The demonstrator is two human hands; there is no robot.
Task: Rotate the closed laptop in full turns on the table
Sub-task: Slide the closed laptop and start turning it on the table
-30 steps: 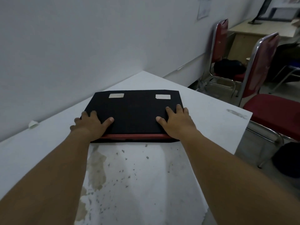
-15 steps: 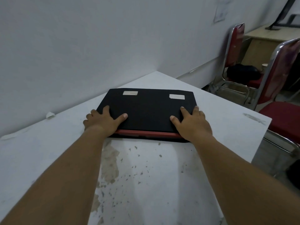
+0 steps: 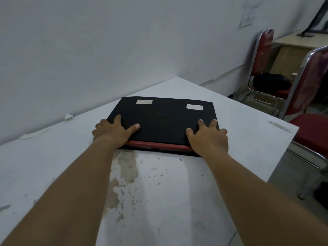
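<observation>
A closed black laptop (image 3: pixel 163 119) with a red strip along its near edge lies flat on the white table (image 3: pixel 248 132), close to the wall. Two pale stickers sit near its far edge. My left hand (image 3: pixel 113 132) grips the near left corner, thumb on the lid and fingers wrapped over the left side. My right hand (image 3: pixel 208 136) holds the near right corner, thumb and fingers spread on the lid and over the right edge.
A grey wall runs along the table's left side, with scraps of tape at its foot (image 3: pixel 68 117). Brown stains (image 3: pixel 126 167) mark the tabletop near me. Red chairs with chrome frames (image 3: pixel 307 96) stand right of the table's edge; a wooden desk (image 3: pixel 292 50) is behind them.
The laptop has turned slightly clockwise, its right side now nearer to me. Both hands stayed on the near corners. My head has swung left, shifting the scene to the right.
</observation>
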